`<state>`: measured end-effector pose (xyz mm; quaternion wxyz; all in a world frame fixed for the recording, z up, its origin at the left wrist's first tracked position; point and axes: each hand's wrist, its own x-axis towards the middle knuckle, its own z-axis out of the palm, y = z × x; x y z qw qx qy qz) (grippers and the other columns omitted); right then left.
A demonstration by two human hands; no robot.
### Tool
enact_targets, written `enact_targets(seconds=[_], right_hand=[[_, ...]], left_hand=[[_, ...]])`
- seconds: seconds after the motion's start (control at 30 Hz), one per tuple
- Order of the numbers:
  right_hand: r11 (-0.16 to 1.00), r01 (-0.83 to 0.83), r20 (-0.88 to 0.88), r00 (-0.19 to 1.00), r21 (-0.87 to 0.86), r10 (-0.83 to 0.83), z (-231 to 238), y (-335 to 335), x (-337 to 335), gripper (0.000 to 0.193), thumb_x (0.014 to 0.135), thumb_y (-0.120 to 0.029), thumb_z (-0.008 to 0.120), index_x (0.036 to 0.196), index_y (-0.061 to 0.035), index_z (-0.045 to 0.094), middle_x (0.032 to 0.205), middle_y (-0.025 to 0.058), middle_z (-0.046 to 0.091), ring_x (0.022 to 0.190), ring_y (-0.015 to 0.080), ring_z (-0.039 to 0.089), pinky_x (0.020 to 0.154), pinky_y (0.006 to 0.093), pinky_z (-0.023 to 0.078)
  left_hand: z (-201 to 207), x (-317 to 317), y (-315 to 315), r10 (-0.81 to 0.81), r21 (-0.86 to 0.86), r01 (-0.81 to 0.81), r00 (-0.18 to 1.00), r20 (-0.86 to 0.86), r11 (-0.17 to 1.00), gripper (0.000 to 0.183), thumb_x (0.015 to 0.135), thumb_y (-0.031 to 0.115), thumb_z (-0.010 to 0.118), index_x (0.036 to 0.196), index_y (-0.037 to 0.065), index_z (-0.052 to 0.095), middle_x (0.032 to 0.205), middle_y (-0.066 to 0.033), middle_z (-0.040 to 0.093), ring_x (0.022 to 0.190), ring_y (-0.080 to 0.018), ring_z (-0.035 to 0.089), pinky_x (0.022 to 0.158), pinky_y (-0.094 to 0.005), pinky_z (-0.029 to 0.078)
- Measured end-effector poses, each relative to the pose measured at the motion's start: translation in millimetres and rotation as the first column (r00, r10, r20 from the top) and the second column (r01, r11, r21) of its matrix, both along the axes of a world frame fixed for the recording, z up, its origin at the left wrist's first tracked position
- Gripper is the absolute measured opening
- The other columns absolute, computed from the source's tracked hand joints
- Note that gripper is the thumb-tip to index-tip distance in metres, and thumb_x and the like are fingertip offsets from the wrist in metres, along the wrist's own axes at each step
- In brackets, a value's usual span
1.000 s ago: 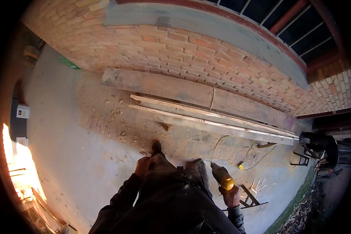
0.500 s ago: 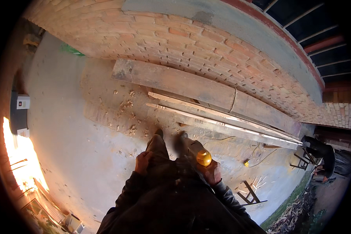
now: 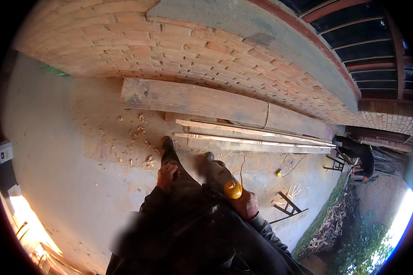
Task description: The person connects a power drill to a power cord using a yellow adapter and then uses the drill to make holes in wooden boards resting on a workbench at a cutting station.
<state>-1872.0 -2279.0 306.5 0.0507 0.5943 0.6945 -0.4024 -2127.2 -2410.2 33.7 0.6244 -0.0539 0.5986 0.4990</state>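
Observation:
My right hand is wrapped round a power tool with a rounded yellow end and a greyish body. It is held low in front of my right leg, and its far end is blurred. My left hand hangs by my left thigh with the fingers curled in, and nothing shows in it. Beyond my feet lie long pale wooden strips, side by side and running off to the right. Behind them, along the wall, stretches a wide weathered plank.
Wood shavings are scattered left of my feet. A cord with a yellow connector lies to the right, near a dark trestle. At the far right another person bends beside a second stand. A brick wall rises beyond the plank.
My view has shifted to the right, and the wall, planks and floor appear further left. My left foot has moved forward. The power tool stays in my right hand.

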Motion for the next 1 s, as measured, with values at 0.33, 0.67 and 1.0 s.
enact_targets(seconds=[0.33, 0.67, 1.0], right_hand=[[0.999, -0.031, 0.169, 0.985, 0.015, 0.028, 3, -5, -90, 0.042, 0.090, -0.045, 0.075, 0.114, -0.0109, 0.071, 0.093, 0.0173, 0.075, 0.087, 0.0378, 0.073, 0.075, 0.0472, 0.057], [0.998, -0.056, 0.268, 0.962, 0.018, 0.050, 14, 1, -122, 0.044, 0.089, -0.042, 0.076, 0.120, -0.0119, 0.070, 0.096, 0.0177, 0.075, 0.089, 0.0378, 0.074, 0.077, 0.0475, 0.058], [0.988, -0.155, 0.115, 0.981, -0.016, 0.156, -2, 51, -166, 0.036, 0.090, -0.032, 0.075, 0.118, -0.0089, 0.070, 0.098, 0.0188, 0.075, 0.094, 0.0379, 0.073, 0.081, 0.0469, 0.058]], left_hand=[[2, -51, -1, -0.048, -0.034, 0.049, 0.999, 0.021, 0.998, 0.024, 0.101, 0.018, 0.066, 0.080, 0.007, 0.067, 0.072, -0.0046, 0.068, 0.061, -0.0134, 0.064, 0.056, -0.0276, 0.050], [-3, -68, 21, -0.070, 0.036, 0.068, 0.996, 0.050, 0.997, 0.021, 0.100, 0.018, 0.067, 0.082, 0.006, 0.069, 0.073, -0.0018, 0.066, 0.062, -0.0117, 0.062, 0.056, -0.0278, 0.050], [-18, -86, 18, 0.024, -0.053, -0.017, 0.991, 0.133, 0.998, 0.018, 0.100, 0.021, 0.067, 0.099, 0.006, 0.076, 0.086, 0.0022, 0.071, 0.076, -0.0086, 0.064, 0.071, -0.0262, 0.051]])
